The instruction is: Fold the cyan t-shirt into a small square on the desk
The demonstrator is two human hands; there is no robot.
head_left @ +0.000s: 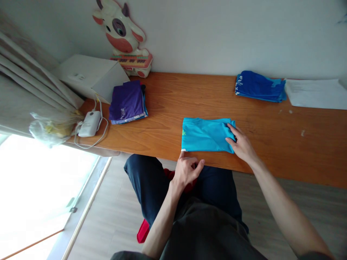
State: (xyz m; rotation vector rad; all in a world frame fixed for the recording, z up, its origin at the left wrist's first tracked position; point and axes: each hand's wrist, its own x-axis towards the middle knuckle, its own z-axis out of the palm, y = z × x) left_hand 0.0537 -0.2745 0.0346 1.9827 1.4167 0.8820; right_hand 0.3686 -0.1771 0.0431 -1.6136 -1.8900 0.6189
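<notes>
A bright blue folded cloth point(204, 135) lies flat on the wooden table in front of me, with small green lettering at its left edge and a white spot at the lower left corner. My left hand point(187, 169) is at the table's front edge, index finger stretched to touch that corner, thumb out and the other fingers curled; it holds nothing. On the cloth's right end rests my right hand point(242, 144), its thumb and fingers apart on the slightly rumpled fabric.
A stack of purple and blue folded cloths point(126, 103) sits at left, near a white box point(92, 74), a cow-shaped toy keyboard point(130, 59), a white corded device point(90, 124) and a plastic bag point(54, 128). Dark blue folded cloths point(258, 86) lie back right beside white paper point(316, 94).
</notes>
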